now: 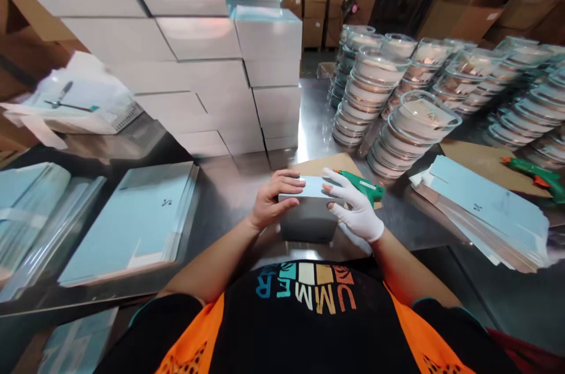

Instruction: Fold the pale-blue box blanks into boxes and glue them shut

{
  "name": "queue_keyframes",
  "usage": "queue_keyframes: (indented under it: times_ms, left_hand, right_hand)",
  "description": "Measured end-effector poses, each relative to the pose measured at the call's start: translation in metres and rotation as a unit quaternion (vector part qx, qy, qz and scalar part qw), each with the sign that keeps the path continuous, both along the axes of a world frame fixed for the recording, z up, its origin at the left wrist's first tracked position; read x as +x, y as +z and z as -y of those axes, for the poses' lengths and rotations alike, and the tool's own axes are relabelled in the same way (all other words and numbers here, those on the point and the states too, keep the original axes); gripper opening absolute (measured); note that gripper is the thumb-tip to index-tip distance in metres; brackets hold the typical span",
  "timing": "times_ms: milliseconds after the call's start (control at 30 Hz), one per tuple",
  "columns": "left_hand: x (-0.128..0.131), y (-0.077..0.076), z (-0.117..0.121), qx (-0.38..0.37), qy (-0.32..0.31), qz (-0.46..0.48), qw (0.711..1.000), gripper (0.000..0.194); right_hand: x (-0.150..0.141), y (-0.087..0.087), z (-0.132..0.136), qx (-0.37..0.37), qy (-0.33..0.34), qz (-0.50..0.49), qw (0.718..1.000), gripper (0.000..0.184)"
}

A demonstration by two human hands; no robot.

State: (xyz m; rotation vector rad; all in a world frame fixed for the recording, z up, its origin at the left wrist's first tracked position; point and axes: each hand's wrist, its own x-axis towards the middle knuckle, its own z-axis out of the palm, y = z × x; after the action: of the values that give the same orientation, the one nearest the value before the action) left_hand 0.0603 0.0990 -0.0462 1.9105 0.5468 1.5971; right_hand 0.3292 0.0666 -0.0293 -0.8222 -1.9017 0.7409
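A small white cardboard box (309,218) stands on the metal table close to my body, its near side in shadow. My left hand (279,196), bare, grips its left side, with the fingers over the top and the thumb at the upper near edge. On the right side rests my right hand (355,206) in a white glove with some fingertips bare, its fingers partly spread over the top and near edge. Just behind that hand lies a green glue gun (362,186) on a piece of brown cardboard (329,163).
Stacked white boxes (198,39) rise at the back left. Stacks of clear round containers (388,109) fill the right rear. Flat light-blue sheets (132,215) lie left, more sheets (489,203) right, beside a second green glue gun (541,177). A white basket (119,118) sits far left.
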Motion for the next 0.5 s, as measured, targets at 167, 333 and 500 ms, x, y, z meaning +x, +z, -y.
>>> queue_keyframes:
  times_ms: [167, 333, 500]
  left_hand:
    - [-0.007, -0.008, -0.004, -0.046, 0.016, 0.041, 0.998, 0.042]
    - [-0.043, -0.005, 0.001, -0.102, 0.102, 0.140, 0.980, 0.090]
    - [-0.107, 0.003, 0.035, -0.133, 0.179, 0.153, 0.963, 0.075]
  right_hand:
    - [-0.008, -0.038, 0.009, -0.127, -0.054, 0.022, 0.990, 0.103]
    - [-0.020, 0.018, -0.030, -0.096, -0.143, -0.036, 0.984, 0.065]
    - [-0.046, 0.184, -0.139, 0.016, -0.211, -0.154, 0.965, 0.031]
